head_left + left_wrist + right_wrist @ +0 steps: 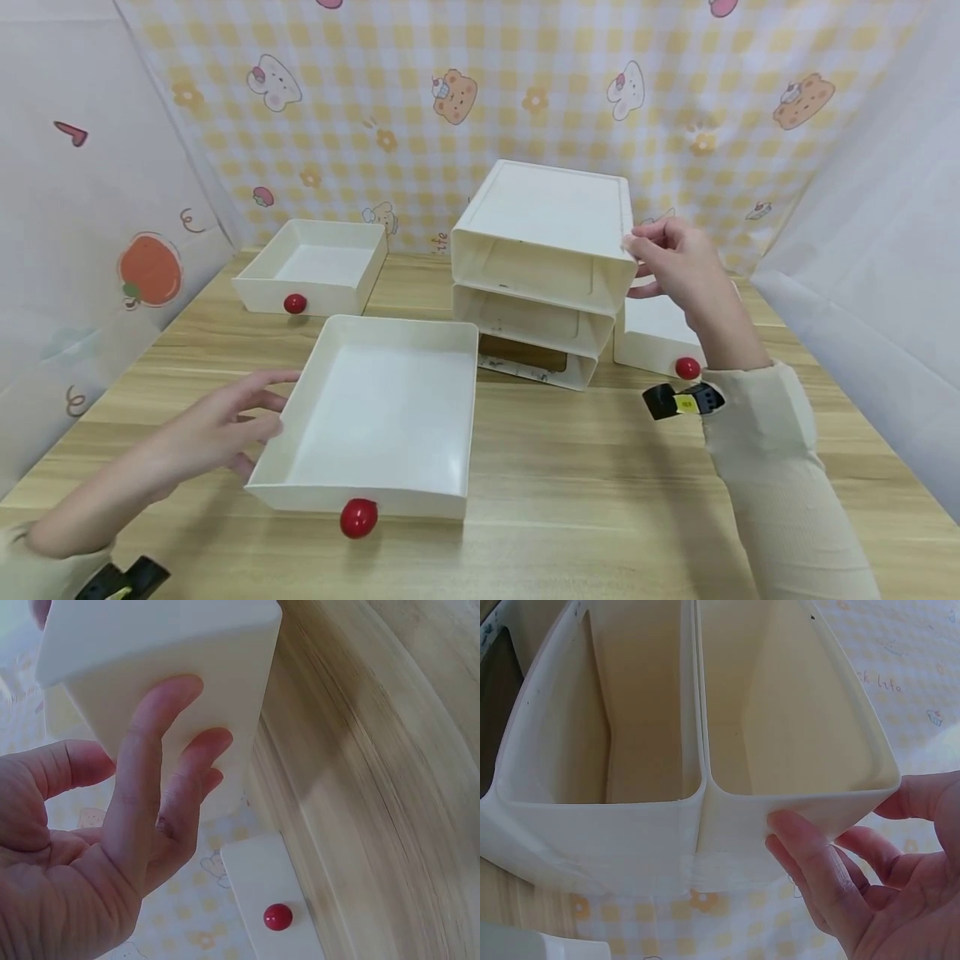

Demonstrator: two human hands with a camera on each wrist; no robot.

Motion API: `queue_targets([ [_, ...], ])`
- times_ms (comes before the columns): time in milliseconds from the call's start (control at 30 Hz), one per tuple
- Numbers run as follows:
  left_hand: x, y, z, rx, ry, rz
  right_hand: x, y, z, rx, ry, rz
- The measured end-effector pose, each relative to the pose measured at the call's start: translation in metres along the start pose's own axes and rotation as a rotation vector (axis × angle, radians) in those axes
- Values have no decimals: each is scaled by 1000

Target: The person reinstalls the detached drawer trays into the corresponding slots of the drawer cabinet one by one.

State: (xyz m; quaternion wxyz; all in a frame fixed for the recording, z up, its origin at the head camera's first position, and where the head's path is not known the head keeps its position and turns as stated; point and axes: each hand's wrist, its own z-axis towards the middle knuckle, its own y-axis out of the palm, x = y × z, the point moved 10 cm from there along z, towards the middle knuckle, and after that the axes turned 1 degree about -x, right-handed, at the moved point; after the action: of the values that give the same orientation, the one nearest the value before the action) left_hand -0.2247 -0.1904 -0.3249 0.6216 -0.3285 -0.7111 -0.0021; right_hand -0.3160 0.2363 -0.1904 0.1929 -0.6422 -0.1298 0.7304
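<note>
A white drawer (382,417) with a red knob (358,517) lies at the front. Against its outer left wall rest fingertips of my left hand (225,425); the left wrist view shows these fingers (169,697) lightly bent on that wall. Further back stands a white three-tier drawer cabinet (547,204), its slots without drawers. My right hand (678,262) holds the top tier's front right corner. In the right wrist view, fingertips (799,825) press the side wall and the thumb (915,796) lies at the top edge.
A second white drawer (315,258) with a red knob sits at the back left. A third drawer (652,337) stands right of the cabinet, partly hidden by my right arm. Behind them hangs a yellow checked cloth (536,67). All stand on a wooden table (570,492).
</note>
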Motion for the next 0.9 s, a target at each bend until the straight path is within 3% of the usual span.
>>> queue_targets([
  [267,14,18,10,-32,19,-20,0,1,0,-3,-1,-7],
  [900,46,81,48,-130,61,-32,0,-1,0,-2,-2,5],
])
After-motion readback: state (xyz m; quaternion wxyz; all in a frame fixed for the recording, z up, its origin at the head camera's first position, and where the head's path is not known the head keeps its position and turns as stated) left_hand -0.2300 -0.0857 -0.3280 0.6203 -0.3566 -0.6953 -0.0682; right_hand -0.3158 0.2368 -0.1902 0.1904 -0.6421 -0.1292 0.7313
